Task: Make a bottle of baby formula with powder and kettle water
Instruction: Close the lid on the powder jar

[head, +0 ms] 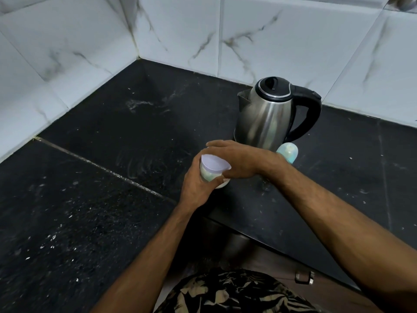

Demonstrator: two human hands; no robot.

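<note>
Left hand (198, 181) fingers curl round a pale container (211, 171) with lavender lid; right hand (237, 161) fingers pinch that lid; contents indiscernible; steel kettle (264, 116) closed behind.
</note>
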